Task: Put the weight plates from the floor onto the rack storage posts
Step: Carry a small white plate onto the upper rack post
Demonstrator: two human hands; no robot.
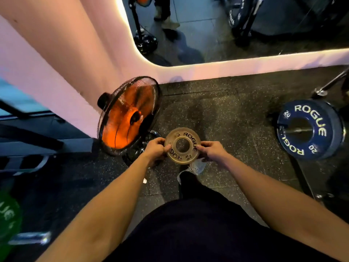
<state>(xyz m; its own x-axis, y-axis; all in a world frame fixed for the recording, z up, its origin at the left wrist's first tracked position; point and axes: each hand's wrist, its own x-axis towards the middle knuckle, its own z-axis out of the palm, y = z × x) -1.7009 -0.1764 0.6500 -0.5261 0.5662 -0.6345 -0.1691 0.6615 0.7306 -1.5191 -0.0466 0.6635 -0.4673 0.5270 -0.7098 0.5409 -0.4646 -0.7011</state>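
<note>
A small pale weight plate (187, 137) with black ROGUE lettering and a round centre hole is held in the air in front of me, above the speckled rubber floor. My left hand (155, 150) grips its left rim, thumb on the face. My right hand (212, 150) grips its right rim the same way. A blue ROGUE 20 plate (309, 130) sits on a barbell sleeve at the right, standing on the floor. A green plate (8, 220) shows at the lower left edge, on a chrome post.
A floor fan (129, 115) with orange blades stands just left of my hands, close to the plate. A white wall with a lit mirror (236, 25) runs behind. Dark rack frames (34, 146) fill the left side. My shoe (196, 167) is below the plate.
</note>
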